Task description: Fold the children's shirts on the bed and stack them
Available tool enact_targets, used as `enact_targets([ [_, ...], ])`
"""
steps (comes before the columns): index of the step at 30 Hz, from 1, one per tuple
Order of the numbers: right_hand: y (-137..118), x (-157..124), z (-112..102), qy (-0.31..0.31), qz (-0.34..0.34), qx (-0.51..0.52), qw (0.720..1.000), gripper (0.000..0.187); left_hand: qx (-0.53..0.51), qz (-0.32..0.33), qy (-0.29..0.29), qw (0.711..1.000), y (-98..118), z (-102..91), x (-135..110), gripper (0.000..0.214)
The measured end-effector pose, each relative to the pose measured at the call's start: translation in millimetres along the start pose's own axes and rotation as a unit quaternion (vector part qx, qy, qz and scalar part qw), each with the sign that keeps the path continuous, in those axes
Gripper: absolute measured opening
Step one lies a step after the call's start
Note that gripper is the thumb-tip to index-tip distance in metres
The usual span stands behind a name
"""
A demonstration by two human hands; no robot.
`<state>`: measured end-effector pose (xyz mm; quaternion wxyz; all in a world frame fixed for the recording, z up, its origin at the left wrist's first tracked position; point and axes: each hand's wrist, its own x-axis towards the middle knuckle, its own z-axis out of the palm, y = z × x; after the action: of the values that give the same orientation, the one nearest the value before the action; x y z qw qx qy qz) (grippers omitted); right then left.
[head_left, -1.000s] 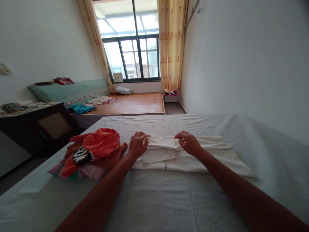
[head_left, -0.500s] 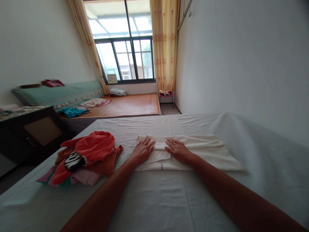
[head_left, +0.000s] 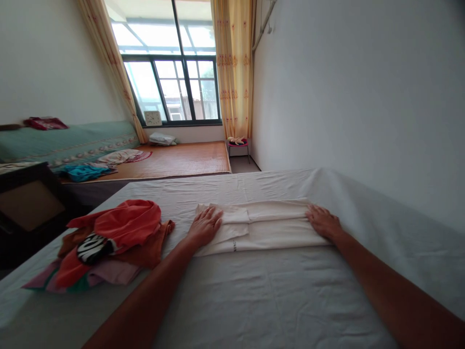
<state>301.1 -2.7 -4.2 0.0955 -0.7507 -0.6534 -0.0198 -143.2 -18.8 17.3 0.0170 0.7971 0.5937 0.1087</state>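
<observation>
A white garment, probably a shirt (head_left: 276, 229), lies folded into a long strip across the bed, with small dark lettering near its front edge. My left hand (head_left: 204, 225) rests flat on its left end, fingers stretched out. At the right end, my right hand (head_left: 324, 221) lies over the cloth with its fingers extended; part of that end is hidden beneath it. Left of my left hand sits a loose pile of clothes, with a red garment (head_left: 129, 223) bearing a black-and-white print on top.
The white sheet (head_left: 247, 300) covers the surface under the clothes. Beyond it is another bed with a brown mat (head_left: 185, 157) and some crumpled cloth. A dark cabinet (head_left: 32, 203) stands at the left, a small stool (head_left: 238, 143) by the curtain. A white wall borders the right.
My right hand has slid right along the folded garment, from near its middle to its right end. My left hand stays on the left end. The view has turned slightly right.
</observation>
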Motion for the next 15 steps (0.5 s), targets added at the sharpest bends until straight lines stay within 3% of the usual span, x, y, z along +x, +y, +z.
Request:
enact_targets([
  [3,18.6,2.6,-7.2,0.036,0.054,0.013,0.998,0.051,0.009,-0.002,0.003,1.0,-0.2,-0.4,-2.5,0.049],
  [6,21.3,2.5,-13.9,0.047,0.067,0.034,0.996,0.057,0.016,0.003,0.007,1.0,-0.2,-0.6,-5.0,0.048],
  [11,16.3,0.5,-22.4,-0.031,0.103,0.016,0.994,0.067,0.023,0.001,0.015,1.0,0.9,-0.6,-7.8,0.047],
  [15,20.9,4.7,-25.2,-0.058,0.108,0.023,0.992,0.058,0.026,0.002,0.02,0.999,1.4,-0.6,-8.6,0.046],
])
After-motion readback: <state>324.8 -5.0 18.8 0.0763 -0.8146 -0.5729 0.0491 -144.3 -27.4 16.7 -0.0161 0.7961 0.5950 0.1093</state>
